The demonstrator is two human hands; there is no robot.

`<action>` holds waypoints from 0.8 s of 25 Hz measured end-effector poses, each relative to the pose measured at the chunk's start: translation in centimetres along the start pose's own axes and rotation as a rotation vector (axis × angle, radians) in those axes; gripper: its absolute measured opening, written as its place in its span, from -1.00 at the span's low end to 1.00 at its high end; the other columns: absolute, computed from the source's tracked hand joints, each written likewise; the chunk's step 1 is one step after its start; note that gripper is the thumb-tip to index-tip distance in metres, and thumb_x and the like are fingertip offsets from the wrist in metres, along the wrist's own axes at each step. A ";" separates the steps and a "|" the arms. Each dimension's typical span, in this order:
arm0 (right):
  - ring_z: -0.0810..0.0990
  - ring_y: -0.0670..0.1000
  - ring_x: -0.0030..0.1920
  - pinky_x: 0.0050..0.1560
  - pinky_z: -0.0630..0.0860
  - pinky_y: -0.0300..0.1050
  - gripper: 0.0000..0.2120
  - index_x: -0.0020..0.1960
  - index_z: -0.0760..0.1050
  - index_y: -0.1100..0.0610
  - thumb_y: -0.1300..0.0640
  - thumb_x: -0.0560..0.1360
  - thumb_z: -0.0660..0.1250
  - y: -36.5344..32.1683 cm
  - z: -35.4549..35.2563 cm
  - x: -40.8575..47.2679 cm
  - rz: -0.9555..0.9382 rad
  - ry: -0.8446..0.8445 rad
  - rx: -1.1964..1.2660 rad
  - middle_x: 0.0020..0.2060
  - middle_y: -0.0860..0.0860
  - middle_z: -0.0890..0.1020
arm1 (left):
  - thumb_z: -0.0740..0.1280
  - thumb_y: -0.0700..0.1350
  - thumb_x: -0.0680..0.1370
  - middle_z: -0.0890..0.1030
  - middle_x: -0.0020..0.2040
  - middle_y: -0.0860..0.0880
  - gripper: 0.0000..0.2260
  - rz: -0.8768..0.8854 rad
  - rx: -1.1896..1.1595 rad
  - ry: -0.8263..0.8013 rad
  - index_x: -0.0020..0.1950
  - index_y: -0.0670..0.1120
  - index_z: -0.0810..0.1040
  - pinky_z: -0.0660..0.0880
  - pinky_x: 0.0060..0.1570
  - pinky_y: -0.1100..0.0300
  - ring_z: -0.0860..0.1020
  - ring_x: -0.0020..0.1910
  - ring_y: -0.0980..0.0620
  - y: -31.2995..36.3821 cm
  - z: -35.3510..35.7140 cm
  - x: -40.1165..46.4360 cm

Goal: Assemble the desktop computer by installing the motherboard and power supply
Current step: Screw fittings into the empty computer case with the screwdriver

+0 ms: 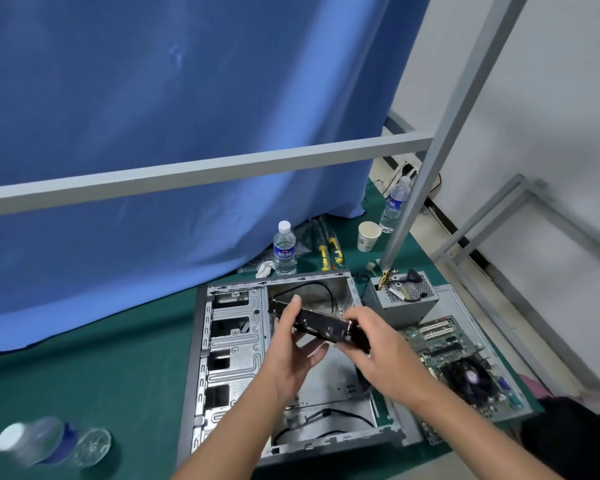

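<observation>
Black plate [321,325] between both hands' fingertips

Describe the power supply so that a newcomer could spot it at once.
Find the open computer case lying on the green mat. Just beyond its far right corner sits the power supply, a grey metal box with a perforated top and coloured wires, unlike the flat green motherboard beside it.
</observation>
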State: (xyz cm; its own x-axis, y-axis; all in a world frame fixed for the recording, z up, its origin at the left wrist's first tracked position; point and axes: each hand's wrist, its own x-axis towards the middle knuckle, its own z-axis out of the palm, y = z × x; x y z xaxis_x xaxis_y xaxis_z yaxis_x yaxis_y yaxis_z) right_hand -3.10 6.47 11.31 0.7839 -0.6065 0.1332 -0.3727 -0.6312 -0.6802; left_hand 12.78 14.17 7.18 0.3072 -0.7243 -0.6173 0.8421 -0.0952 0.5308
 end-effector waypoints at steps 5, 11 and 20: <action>0.43 -0.16 0.01 0.01 0.47 -0.24 -0.76 0.09 0.45 0.06 0.14 0.48 0.42 1.3 -0.3 -1.1 -0.147 0.017 -0.172 0.00 -0.15 0.46 | 0.62 -0.07 0.21 0.59 -0.17 -0.03 -0.34 0.117 -0.039 -0.088 0.25 0.05 0.47 0.50 0.05 0.02 0.58 -0.23 0.02 0.5 0.8 -0.2; 0.53 -0.23 0.05 0.05 0.43 -0.41 -0.75 0.14 0.48 -0.06 0.10 0.50 0.43 3.3 -1.5 -1.5 0.036 0.081 0.096 0.02 -0.25 0.56 | 0.63 0.14 0.20 0.62 -0.20 0.06 -0.35 0.084 0.105 -0.012 0.21 0.08 0.46 0.47 -0.16 0.16 0.59 -0.36 0.11 -0.4 3.2 -0.1; 0.65 0.17 -0.02 0.12 0.55 0.12 -0.65 0.15 0.57 0.28 0.09 0.46 0.43 5.2 -4.2 0.7 0.855 0.020 1.100 0.05 0.24 0.68 | 0.29 0.03 0.61 0.66 -0.23 -0.09 -0.75 0.140 0.671 0.138 0.05 -0.16 0.43 0.38 -0.46 0.26 0.59 -0.41 -0.04 0.3 3.3 -1.2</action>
State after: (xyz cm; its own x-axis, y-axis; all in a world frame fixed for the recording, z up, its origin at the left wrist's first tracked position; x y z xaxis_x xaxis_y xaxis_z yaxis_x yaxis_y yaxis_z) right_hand -6.56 0.69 10.89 0.5029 -0.6196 -0.6027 -0.1427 0.6282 -0.7649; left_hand 11.20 12.79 9.99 0.4834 -0.6715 -0.5616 0.3482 -0.4411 0.8272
